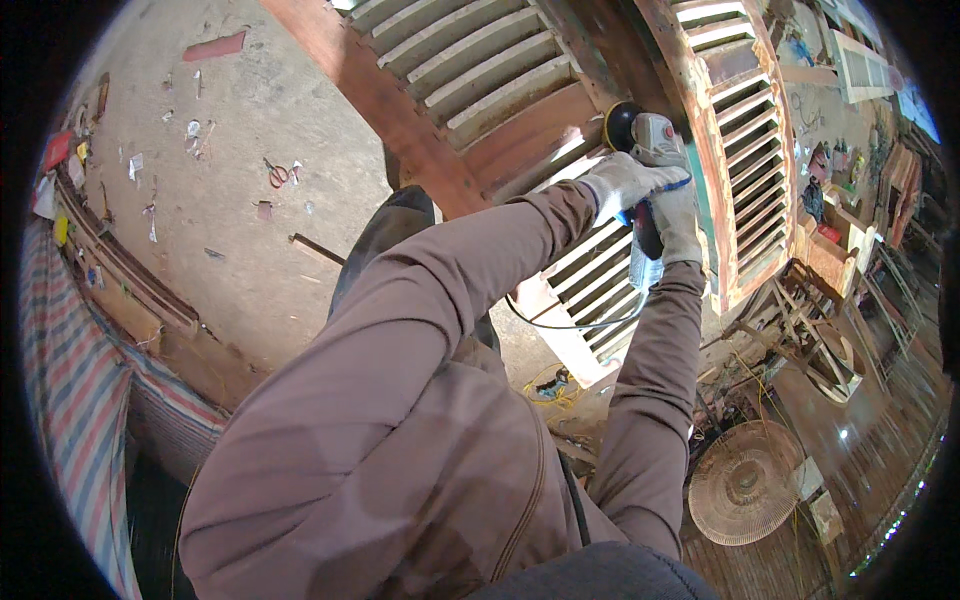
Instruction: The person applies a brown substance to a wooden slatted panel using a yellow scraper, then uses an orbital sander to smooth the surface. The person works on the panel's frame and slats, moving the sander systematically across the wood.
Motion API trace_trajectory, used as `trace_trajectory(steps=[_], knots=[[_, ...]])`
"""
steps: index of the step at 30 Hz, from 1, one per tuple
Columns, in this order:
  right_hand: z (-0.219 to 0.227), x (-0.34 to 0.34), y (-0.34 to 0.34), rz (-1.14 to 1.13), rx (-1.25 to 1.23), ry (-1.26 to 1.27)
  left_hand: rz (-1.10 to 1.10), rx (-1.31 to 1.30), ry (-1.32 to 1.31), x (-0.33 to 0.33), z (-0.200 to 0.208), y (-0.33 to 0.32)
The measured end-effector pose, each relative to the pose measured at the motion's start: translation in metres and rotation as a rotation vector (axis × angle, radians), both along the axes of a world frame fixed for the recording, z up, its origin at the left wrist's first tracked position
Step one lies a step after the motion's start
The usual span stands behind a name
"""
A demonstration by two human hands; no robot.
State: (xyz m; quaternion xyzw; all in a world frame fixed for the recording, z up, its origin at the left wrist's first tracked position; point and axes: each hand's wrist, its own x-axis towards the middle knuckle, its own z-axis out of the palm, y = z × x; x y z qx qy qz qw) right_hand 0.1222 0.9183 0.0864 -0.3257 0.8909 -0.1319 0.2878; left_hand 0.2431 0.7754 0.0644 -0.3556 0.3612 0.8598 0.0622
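Note:
Both my hands wear pale work gloves and are closed on an angle grinder (655, 138). My left hand (622, 187) grips it just behind the head. My right hand (677, 222) wraps round its body farther back, nearer to me. A round disc (621, 126) on the grinder's left side is at the wood of a louvered shutter (530, 140); whether it touches cannot be made out. The shutter has a reddish-brown frame and worn pale slats. A dark cord (570, 327) loops below the grinder.
Another louvered shutter (708, 200) with a patchy frame stands close on the right. White slats (600, 285) show under my arms. Scissors (275, 174) and scraps lie on the concrete floor at left. A round fan guard (745, 483) and loose wood pieces (825, 350) are at lower right.

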Motion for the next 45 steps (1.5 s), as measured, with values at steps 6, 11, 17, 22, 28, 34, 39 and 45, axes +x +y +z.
trace_trajectory(steps=[6, 11, 17, 22, 28, 34, 39, 45], knots=[[-0.015, 0.038, -0.042, 0.023, -0.042, -0.145, 0.028, -0.057, -0.174, 0.045, -0.015, -0.010], [-0.040, 0.086, -0.043, 0.324, -0.261, 0.207, 0.309, -0.096, -0.071, 0.101, 0.016, 0.001], [0.009, 0.057, -0.070, -0.021, -0.093, -0.171, 0.136, -0.128, -0.034, 0.059, 0.002, -0.027], [-0.001, 0.014, -0.045, -0.069, -0.037, -0.057, -0.095, -0.020, -0.072, 0.017, 0.019, -0.049], [0.006, 0.026, -0.008, -0.178, -0.013, 0.003, -0.277, -0.148, -0.004, 0.002, 0.004, 0.002], [0.024, 0.048, 0.021, -0.271, 0.015, 0.051, -0.507, -0.269, 0.043, -0.015, -0.009, 0.037], [0.014, 0.067, -0.038, -0.127, -0.023, 0.038, -0.409, -0.129, -0.037, 0.012, 0.006, -0.021], [0.017, 0.079, -0.039, -0.414, -0.235, -0.259, -0.300, -0.028, -0.038, 0.029, -0.007, -0.009]])
